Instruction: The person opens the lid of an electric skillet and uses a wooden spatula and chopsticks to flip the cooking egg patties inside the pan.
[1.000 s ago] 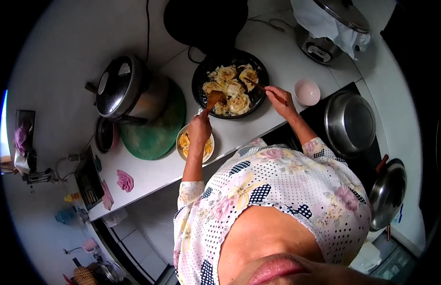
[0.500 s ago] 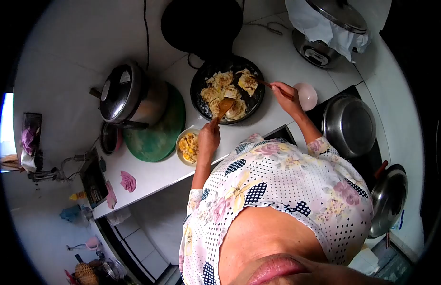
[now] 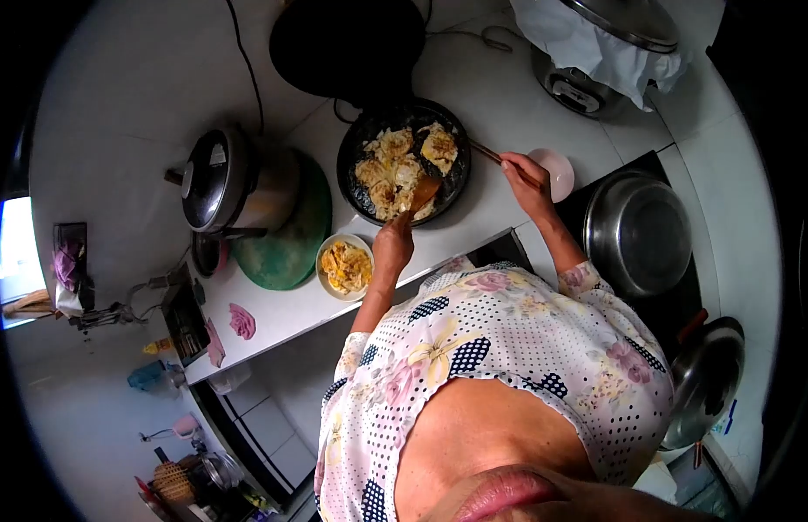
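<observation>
My left hand (image 3: pixel 393 246) is closed around a wooden spatula (image 3: pixel 425 192), whose blade lies among the fried eggs (image 3: pixel 383 193) at the near side of the round black pan (image 3: pixel 345 190). Held in my right hand (image 3: pixel 527 184) are brown chopsticks (image 3: pixel 485 152), their visible tips at the pan's right rim. A separate fried egg (image 3: pixel 439 148) lies in the pan's right part, a little apart from the chopsticks. Close to my left wrist is a white bowl (image 3: pixel 321 280) with cooked egg pieces (image 3: pixel 346 266). Just beyond my right hand sits a pink bowl (image 3: pixel 556 172).
The pan's black lid (image 3: pixel 347 48) stands raised behind it. To the left, a pressure cooker (image 3: pixel 239 183) rests on a green round board (image 3: pixel 287 252). A steel basin (image 3: pixel 639 233) occupies the right side. A pink cloth (image 3: pixel 241 321) lies near the counter's front edge.
The whole view has shifted slightly. The spatula has moved right across the near part of the pan. The chopstick tips have drawn back from the separate egg to the rim.
</observation>
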`<state>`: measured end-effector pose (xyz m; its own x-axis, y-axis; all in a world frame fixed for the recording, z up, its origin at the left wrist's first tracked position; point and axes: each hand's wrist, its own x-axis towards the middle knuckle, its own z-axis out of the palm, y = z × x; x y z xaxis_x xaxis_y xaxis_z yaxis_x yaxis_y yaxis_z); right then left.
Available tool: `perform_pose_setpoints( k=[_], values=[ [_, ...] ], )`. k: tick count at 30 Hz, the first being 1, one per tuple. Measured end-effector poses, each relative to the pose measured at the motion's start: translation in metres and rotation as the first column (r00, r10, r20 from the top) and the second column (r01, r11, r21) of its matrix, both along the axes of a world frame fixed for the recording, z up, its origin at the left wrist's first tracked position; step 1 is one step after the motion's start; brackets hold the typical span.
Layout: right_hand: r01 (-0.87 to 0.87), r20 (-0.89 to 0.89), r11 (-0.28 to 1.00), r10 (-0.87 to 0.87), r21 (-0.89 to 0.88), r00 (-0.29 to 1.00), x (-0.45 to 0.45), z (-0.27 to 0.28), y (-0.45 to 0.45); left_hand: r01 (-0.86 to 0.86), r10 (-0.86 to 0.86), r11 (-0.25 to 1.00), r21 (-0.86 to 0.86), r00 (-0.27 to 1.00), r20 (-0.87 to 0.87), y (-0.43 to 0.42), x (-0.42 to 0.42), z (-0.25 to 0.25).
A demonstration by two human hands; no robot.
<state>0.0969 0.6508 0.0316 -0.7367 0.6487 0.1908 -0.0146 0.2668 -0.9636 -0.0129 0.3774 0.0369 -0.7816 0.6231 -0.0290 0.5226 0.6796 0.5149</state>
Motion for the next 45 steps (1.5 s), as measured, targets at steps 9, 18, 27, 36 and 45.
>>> perform_pose_setpoints(
  k=[9, 18, 27, 36, 45],
  values=[
    [-0.108, -0.095, 0.972, 0.129, 0.207, 0.987, -0.021, -0.009, -0.005, 0.043, -0.048, 0.995, 0.089, 0.997, 0.059, 0.016, -0.029, -0.034],
    [-0.161, -0.021, 0.909, 0.183, 0.385, 0.983, -0.033, -0.006, -0.013, -0.019, -0.003, 0.994, 0.104, 0.978, 0.207, 0.031, -0.048, -0.035],
    [-0.138, -0.017, 0.920, 0.154, 0.367, 0.988, -0.031, 0.011, -0.037, -0.091, 0.038, 0.933, 0.349, 0.987, 0.156, 0.047, -0.054, -0.057],
    [-0.047, -0.041, 0.925, 0.034, -0.378, 0.999, -0.016, -0.008, -0.049, -0.033, 0.024, 0.973, 0.229, 0.999, 0.042, 0.023, -0.034, 0.031],
    [0.068, 0.037, 0.915, -0.058, -0.397, 0.998, 0.032, -0.013, -0.017, -0.063, 0.052, 0.975, 0.214, 0.997, 0.057, 0.005, -0.023, 0.003]
  ],
)
